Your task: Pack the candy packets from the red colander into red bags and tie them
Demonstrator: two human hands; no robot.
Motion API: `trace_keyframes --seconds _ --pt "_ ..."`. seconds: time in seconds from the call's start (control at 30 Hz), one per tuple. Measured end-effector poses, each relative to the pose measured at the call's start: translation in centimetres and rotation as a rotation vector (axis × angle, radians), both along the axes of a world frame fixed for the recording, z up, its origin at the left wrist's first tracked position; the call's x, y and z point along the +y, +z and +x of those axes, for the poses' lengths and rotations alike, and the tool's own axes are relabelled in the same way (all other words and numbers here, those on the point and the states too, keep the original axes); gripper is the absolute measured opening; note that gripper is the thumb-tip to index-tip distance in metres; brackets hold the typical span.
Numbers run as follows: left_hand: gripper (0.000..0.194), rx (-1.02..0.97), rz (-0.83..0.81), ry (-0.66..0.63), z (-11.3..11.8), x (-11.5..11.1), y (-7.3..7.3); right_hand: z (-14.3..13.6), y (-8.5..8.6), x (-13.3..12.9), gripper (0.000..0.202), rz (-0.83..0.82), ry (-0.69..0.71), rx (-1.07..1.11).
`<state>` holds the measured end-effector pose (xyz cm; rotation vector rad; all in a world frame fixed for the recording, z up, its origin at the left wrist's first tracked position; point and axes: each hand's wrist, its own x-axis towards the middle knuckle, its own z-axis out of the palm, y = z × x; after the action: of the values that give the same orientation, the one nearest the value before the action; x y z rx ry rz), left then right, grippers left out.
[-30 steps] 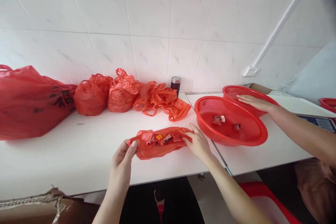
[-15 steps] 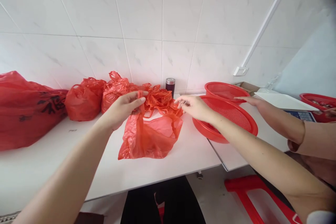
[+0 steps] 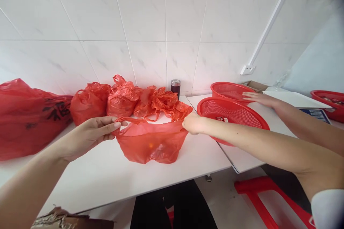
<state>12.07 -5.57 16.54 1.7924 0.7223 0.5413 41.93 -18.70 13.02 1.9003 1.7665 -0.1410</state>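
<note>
A thin red plastic bag is stretched sideways between my two hands, its bottom at the white table. My left hand pinches the bag's left handle between thumb and fingers. On the other side, my right hand is closed on the bag's right edge, its fingers mostly hidden behind the hand. The bag's mouth gapes upward, and something small and shiny may show through its front; I cannot tell what. Just right of my right hand stands a red plastic basket with a few small items in it.
Filled red bags and crumpled red bags line the wall beside a dark flask. A large red bag lies far left. Another person's hand touches a second basket near a scale. A red stool stands below.
My left hand has moved left and down with its handle. My right hand, loose before, has closed on the bag's right edge. The bag is now pulled wider.
</note>
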Motion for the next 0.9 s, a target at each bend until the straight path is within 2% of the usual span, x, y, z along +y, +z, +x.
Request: trace_keyframes --seconds 0.07,0.13,0.33,0.4,0.53,0.6,0.77,0.9 --pt "0.031 -0.012 -0.137 -0.034 0.0 0.4 0.0 0.5 1.4 0.0 0.023 0.020 -0.014 0.055" --pt "0.032 -0.054 -0.184 -0.012 0.3 0.5 0.0 0.4 1.9 -0.2 0.028 0.017 -0.027 0.125" --pt "0.032 -0.074 -0.200 -0.040 1.1 -0.5 -0.1 -0.8 -1.5 -1.6 0.050 -0.112 -0.120 0.287" --pt "0.034 -0.072 -0.209 -0.040 1.0 -0.8 -0.1 -0.7 -1.3 -2.0 0.056 -0.064 -0.122 0.449" --pt "0.037 -0.096 -0.194 0.020 0.6 -0.6 0.0 0.0 2.3 -2.5 0.063 0.288 -0.062 1.182" --pt "0.036 -0.123 -0.191 0.034 0.5 -0.4 0.1 0.2 4.1 -2.6 0.067 0.376 -0.025 1.380" --pt "0.025 -0.268 -0.159 0.084 1.0 -0.7 0.8 1.0 6.8 -3.1 0.063 0.481 -0.017 1.421" --pt "0.028 -0.401 -0.045 0.007 1.7 -1.6 1.9 1.1 9.3 -4.2 0.066 0.433 0.037 1.314"
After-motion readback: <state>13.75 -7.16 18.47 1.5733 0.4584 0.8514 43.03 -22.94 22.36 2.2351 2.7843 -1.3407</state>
